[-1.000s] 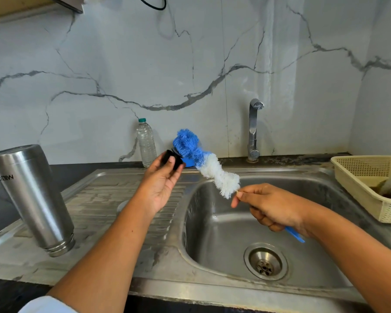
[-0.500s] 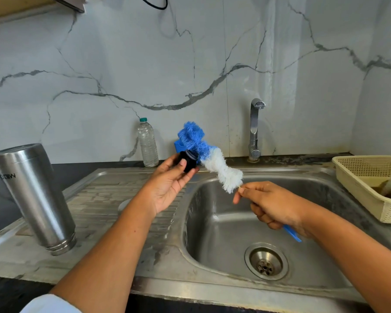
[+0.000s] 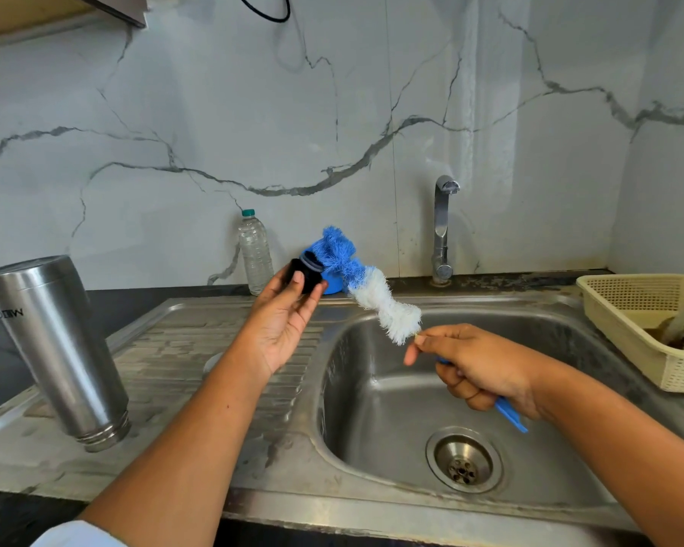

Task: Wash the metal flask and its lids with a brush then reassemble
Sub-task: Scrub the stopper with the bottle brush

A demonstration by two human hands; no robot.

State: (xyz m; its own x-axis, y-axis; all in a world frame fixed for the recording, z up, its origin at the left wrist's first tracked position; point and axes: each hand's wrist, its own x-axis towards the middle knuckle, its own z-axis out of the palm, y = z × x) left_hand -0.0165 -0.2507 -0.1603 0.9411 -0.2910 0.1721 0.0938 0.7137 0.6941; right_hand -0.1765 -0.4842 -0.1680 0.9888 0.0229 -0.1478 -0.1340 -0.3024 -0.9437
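Note:
My left hand (image 3: 283,323) holds a small black lid (image 3: 305,273) at its fingertips above the drainboard's right edge. My right hand (image 3: 478,367) grips the blue handle of a bottle brush (image 3: 366,284) over the sink basin. The brush's blue bristle tip touches the lid; its white bristles run back toward my right hand. The metal flask (image 3: 56,345) stands upside down, mouth on the drainboard, at the left. A round pale object (image 3: 213,361) lies on the drainboard, mostly hidden by my left forearm.
The steel sink basin (image 3: 391,404) with its drain (image 3: 463,463) lies below my right hand. The tap (image 3: 443,230) stands at the back. A plastic water bottle (image 3: 255,252) and a blue object (image 3: 332,285) stand by the wall. A cream basket (image 3: 624,329) holding a cloth sits right.
My left hand has turned the lid and shifted slightly right. The brush has worked against the lid, its tip moving up and right. The flask has not moved.

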